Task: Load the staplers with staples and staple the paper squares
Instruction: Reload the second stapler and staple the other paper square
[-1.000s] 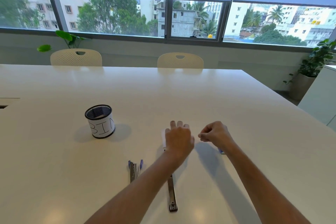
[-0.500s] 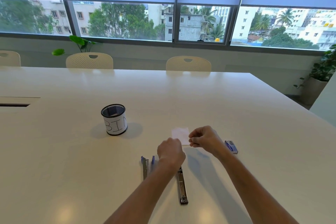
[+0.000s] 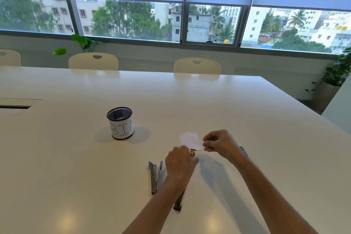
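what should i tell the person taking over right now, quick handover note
Left hand: gripping the front end of the open stapler lying on the table.
Right hand: fingers pinched beside the paper square; what they pinch is too small to tell.
Second stapler: lies open, left of the left hand, untouched.
Staple box: behind the right wrist, mostly hidden.
BIN cup: far left.
Done: staplers opened. Left: load both, staple the squares.

Bench [image 3: 247,119]: smooth white, semi-gloss w/ light glare. Staplers [image 3: 154,178]: shiny bare metal, blue plastic bits. Paper square [image 3: 190,139]: matt white. BIN cup [image 3: 121,123]: black wire mesh, paper label.
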